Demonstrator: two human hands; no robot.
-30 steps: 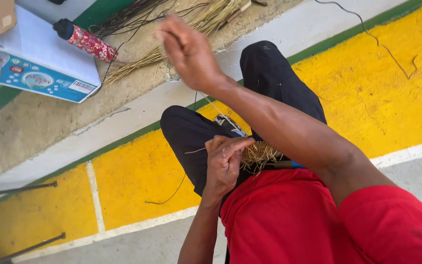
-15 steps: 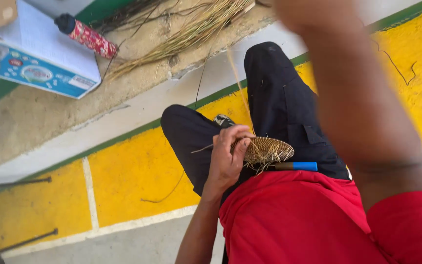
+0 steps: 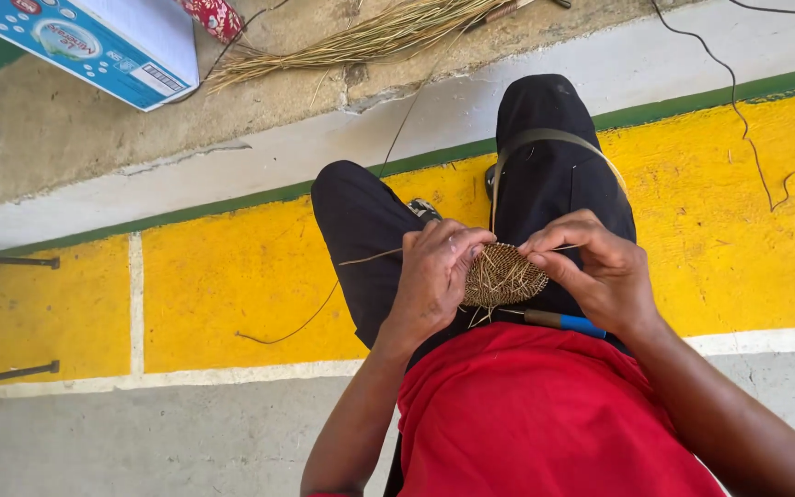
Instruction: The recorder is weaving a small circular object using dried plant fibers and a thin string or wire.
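At centre frame, over the lap: left hand (image 3: 434, 276) and right hand (image 3: 595, 267) pinching a small woven disc (image 3: 503, 274), only partly coiled; loose straw bundle (image 3: 370, 37) waiting, upper middle.

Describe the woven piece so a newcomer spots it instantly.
Start at the black-trousered lap above the red shirt. Between the left hand and right hand sits a small round disc of tan woven straw. Unlike the loose straw bundle on the concrete, it is tightly coiled.

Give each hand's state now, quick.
Left hand: closed, gripping the round woven straw disc.
Right hand: closed, pinching the disc's edge and a thin straw strand.
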